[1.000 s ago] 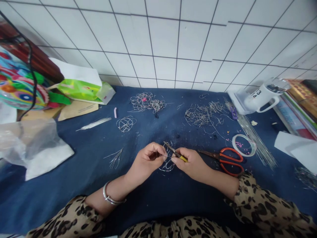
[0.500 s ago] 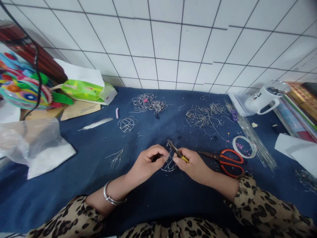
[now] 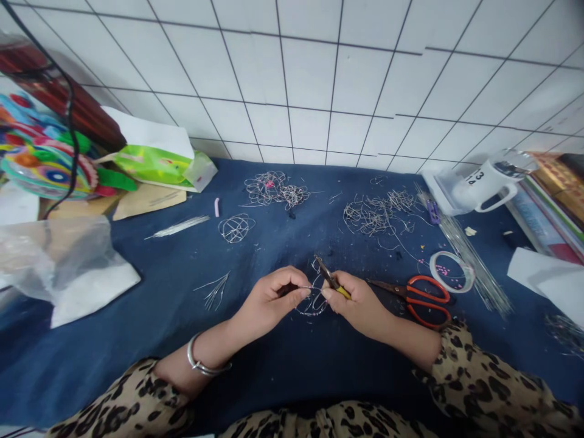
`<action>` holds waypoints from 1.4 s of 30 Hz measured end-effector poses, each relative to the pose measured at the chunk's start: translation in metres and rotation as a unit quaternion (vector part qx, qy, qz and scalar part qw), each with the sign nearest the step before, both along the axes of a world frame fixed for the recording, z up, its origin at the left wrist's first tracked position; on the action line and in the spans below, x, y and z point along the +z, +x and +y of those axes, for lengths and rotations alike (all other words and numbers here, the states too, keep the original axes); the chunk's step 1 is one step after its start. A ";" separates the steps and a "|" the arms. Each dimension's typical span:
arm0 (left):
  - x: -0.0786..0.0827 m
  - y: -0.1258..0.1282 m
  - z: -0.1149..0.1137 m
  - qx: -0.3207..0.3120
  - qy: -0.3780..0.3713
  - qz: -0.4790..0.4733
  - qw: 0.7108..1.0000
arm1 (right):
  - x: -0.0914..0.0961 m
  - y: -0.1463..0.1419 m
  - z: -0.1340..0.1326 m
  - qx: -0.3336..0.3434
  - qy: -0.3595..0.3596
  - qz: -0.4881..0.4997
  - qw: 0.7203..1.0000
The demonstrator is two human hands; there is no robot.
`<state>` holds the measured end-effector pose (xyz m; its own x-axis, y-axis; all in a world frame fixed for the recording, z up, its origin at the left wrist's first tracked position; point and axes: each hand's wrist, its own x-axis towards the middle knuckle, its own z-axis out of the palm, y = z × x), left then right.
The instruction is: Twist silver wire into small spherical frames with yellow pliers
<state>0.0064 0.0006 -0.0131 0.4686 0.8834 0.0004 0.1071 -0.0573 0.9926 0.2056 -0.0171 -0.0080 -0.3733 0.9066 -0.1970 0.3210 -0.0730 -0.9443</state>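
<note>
My left hand [image 3: 276, 298] pinches a silver wire between thumb and fingertips. That wire belongs to a looped wire piece [image 3: 312, 312], which hangs in the gap between my two hands. In my right hand [image 3: 358, 302] is a pair of pliers [image 3: 326, 271] with dark jaws and yellow grips, jaws pointing up and to the left. My right thumb and fingertips also touch the looped wire piece. Beside my right wrist lie red-handled scissors [image 3: 426, 296], their blades pointing left. A small bundle of short wires [image 3: 216, 292] rests left of my left hand.
Tangled wire heaps [image 3: 378, 210] and a round wire shape [image 3: 236, 227] lie further back on the blue cloth [image 3: 274, 359]. At right are a ring-shaped dish [image 3: 469, 281] with pink beads, long straight wires [image 3: 483, 267] and a white mug [image 3: 495, 182]. A plastic bag [image 3: 91, 267] lies left.
My right hand and the pliers have shifted slightly to the right, widening the gap between my hands a little. Both hands keep their hold.
</note>
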 end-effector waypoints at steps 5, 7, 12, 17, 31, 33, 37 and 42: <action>-0.004 -0.002 0.001 -0.024 -0.059 -0.029 0.998 | -0.001 0.001 -0.001 0.004 0.004 -0.003 1.000; -0.005 -0.002 0.001 -0.039 -0.081 -0.044 0.995 | -0.001 0.001 -0.001 0.006 0.006 -0.004 1.000; -0.003 0.001 0.000 -0.061 -0.102 -0.074 0.990 | -0.002 0.000 -0.002 0.012 0.020 -0.004 1.000; -0.001 0.002 -0.004 -0.065 -0.113 -0.080 0.988 | 0.001 -0.001 -0.002 -0.001 0.020 -0.007 1.000; -0.006 0.008 -0.009 0.021 -0.060 0.042 0.997 | 0.005 -0.002 0.002 -0.017 0.042 -0.084 0.995; -0.007 0.008 -0.008 0.022 -0.052 0.053 0.997 | 0.005 -0.001 0.002 -0.011 0.057 -0.098 0.994; -0.007 0.006 -0.008 0.024 -0.044 0.073 0.996 | 0.004 0.000 0.003 -0.003 0.084 -0.127 0.988; -0.006 0.004 -0.006 0.049 -0.033 0.092 0.994 | -0.002 0.005 0.005 0.015 0.164 -0.201 0.966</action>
